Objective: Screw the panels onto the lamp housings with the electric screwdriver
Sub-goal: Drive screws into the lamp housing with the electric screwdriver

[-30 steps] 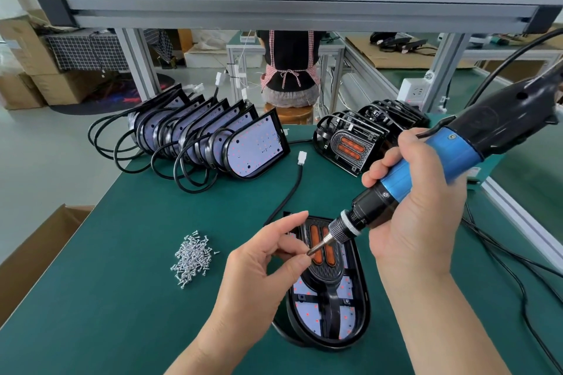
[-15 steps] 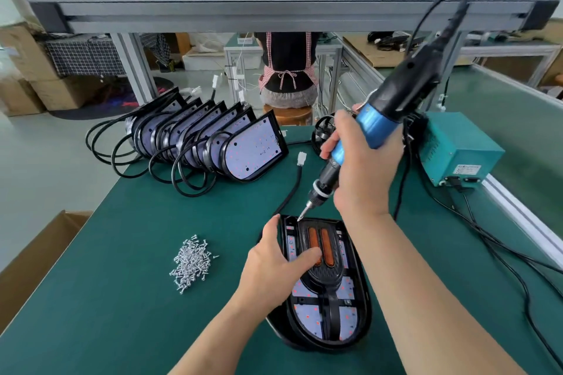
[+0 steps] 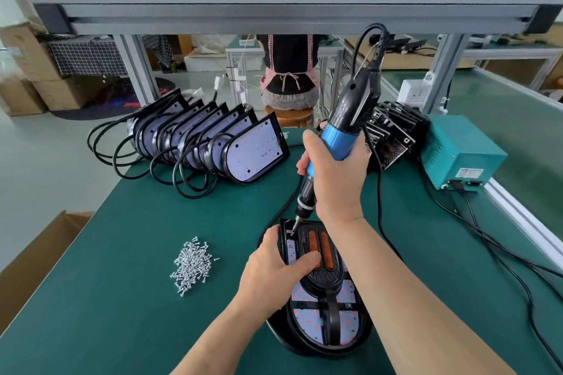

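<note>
A black lamp housing (image 3: 323, 323) with a black panel and two orange strips lies flat on the green table (image 3: 122, 298) in front of me. My left hand (image 3: 274, 271) grips its left edge, thumb pressed on the panel beside the orange strips. My right hand (image 3: 335, 173) grips the blue and black electric screwdriver (image 3: 344, 134), held nearly upright. Its bit tip touches the housing's far left corner. A heap of small silver screws (image 3: 192, 265) lies to the left of the housing.
A row of several lamp housings (image 3: 213, 140) with looped black cables leans at the back left. More black panels (image 3: 393, 134) stack at the back right beside a teal power box (image 3: 460, 152). Cables trail across the right side. A cardboard box (image 3: 33, 256) stands off the left edge.
The screwdriver swung from tilted to nearly upright and came down onto the housing's far left corner. My left hand left the bit tip and took hold of the housing.
</note>
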